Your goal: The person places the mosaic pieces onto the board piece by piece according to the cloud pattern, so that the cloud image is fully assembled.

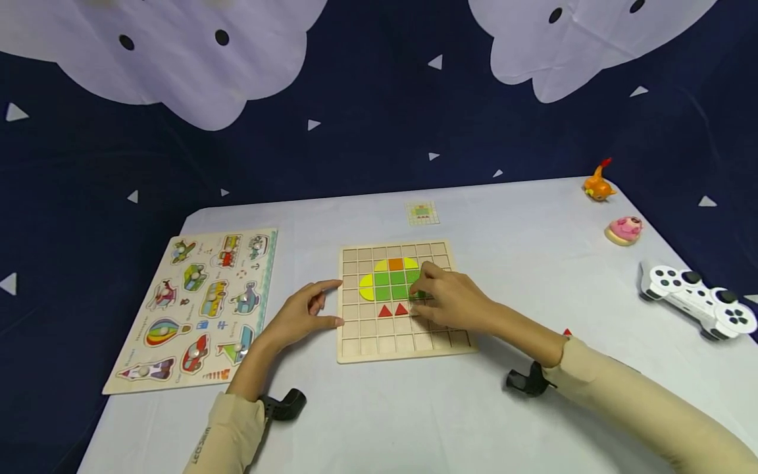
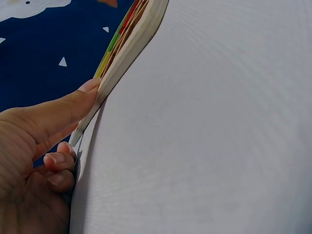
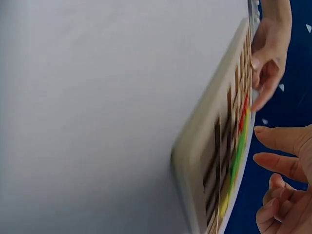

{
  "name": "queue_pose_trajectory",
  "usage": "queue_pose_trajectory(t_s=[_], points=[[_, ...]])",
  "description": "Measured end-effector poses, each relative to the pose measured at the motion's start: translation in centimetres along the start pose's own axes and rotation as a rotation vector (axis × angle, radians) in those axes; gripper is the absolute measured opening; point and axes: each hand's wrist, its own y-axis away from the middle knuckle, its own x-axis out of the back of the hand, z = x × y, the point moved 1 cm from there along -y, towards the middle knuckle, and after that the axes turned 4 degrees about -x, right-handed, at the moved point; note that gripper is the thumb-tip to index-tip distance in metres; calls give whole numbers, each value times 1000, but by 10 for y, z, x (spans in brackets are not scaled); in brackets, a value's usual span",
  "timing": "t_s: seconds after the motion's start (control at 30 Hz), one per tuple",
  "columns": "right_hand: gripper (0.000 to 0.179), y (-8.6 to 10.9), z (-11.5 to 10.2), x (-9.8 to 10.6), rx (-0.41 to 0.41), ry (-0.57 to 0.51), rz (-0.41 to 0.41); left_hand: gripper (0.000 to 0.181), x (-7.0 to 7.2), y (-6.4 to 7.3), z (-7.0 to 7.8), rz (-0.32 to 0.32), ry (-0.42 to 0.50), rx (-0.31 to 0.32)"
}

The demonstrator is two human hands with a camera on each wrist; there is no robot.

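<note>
A wooden grid board [image 1: 361,345] lies in the middle of the table. In its cells sit green squares [image 1: 391,284], rounded yellow pieces [image 1: 367,288], an orange square [image 1: 395,264] and red triangles [image 1: 385,311]. My left hand [image 1: 301,316] touches the board's left edge with thumb and forefinger spread along it; the other fingers curl loosely. Over the right side of the pattern hovers my right hand [image 1: 453,299], hiding some cells. In the right wrist view, its thumb and forefinger [image 3: 280,140] stand apart with nothing visible between them.
A picture peg puzzle [image 1: 198,303] lies at the left. Behind the board is a small pattern card [image 1: 422,212]. A red triangle [image 1: 567,332] shows beside the right forearm. At the right are a white game controller [image 1: 695,296], a pink toy [image 1: 625,229] and an orange toy [image 1: 599,187].
</note>
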Motion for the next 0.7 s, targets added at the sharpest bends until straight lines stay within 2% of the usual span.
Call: queue_pose_trajectory(t_s=[0.13, 0.37, 0.7], points=[[25, 17, 18, 16, -51, 10, -4, 72, 0, 0, 0, 2, -2, 3], [29, 59, 60, 37, -199, 44, -5, 72, -1, -1, -1, -6, -2, -4], [28, 115, 95, 61, -290, 118, -6, 72, 0, 0, 0, -4, -19, -1]])
